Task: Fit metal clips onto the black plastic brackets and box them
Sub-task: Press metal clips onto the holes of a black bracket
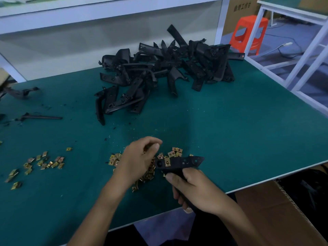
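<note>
My right hand (193,189) grips a black plastic bracket (184,163) by its lower arm, just above the table's near edge. One gold metal clip (166,162) sits fitted on the bracket's flat end. My left hand (140,158) hovers over a pile of gold clips (147,173) with its fingers curled; whether it pinches a clip is hidden by the fingers. A big heap of black brackets (165,71) lies at the back of the green table (230,125).
A second scatter of gold clips (40,163) lies at the left. Loose black parts (40,117) rest near the left edge. A cardboard box (276,210) stands below the table at the right. An orange stool (248,34) and a white frame (305,55) are beyond.
</note>
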The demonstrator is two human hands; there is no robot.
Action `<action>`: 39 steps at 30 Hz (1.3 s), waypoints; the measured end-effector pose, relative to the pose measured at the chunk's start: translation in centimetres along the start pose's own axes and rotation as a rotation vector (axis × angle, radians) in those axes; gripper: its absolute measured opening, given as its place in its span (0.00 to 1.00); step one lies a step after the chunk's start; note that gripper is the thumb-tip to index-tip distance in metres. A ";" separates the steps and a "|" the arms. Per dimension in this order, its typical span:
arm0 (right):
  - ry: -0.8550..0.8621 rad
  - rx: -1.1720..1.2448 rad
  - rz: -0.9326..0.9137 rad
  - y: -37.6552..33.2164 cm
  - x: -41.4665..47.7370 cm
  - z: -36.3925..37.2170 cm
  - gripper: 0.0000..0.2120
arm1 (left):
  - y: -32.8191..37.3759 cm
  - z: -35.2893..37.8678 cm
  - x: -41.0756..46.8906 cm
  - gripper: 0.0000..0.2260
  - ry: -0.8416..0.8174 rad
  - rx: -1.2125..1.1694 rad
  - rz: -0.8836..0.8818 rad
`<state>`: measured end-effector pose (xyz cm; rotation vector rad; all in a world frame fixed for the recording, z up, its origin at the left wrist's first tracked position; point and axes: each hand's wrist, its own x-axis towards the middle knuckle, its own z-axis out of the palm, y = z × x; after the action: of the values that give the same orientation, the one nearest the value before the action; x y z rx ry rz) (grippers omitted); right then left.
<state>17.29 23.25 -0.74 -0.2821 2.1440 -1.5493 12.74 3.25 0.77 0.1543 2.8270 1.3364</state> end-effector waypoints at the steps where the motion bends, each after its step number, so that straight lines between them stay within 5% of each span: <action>1: 0.003 0.026 0.008 0.0 0.0 0.0 0.21 | 0.0 0.5 0.7 0.08 -0.025 0.072 0.060; 7: 0.058 0.253 0.041 0.4 -0.2 -0.1 0.21 | 0.0 3.8 3.8 0.15 -0.242 0.506 0.197; 13: 0.071 0.184 0.033 0.6 0.1 0.0 0.23 | 0.6 3.4 3.3 0.02 -0.198 0.229 0.134; 24: 0.063 0.076 0.013 0.2 0.0 0.1 0.19 | -1.2 -0.4 0.6 0.06 0.063 -0.094 -0.106; 28: 0.066 0.065 0.006 0.3 0.0 0.2 0.20 | -0.1 -1.4 -0.3 0.16 0.072 -0.196 -0.092; 32: 0.064 0.048 -0.003 0.6 0.2 0.3 0.22 | 1.7 -1.6 -0.6 0.09 0.124 -0.326 -0.105; 39: 0.047 0.028 -0.035 0.8 0.4 0.3 0.19 | 6.0 -0.2 -1.0 0.04 -0.084 -0.433 -0.007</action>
<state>17.21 23.08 -1.70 -0.2780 2.1618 -1.6202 14.26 6.80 5.44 0.1875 2.3970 1.8468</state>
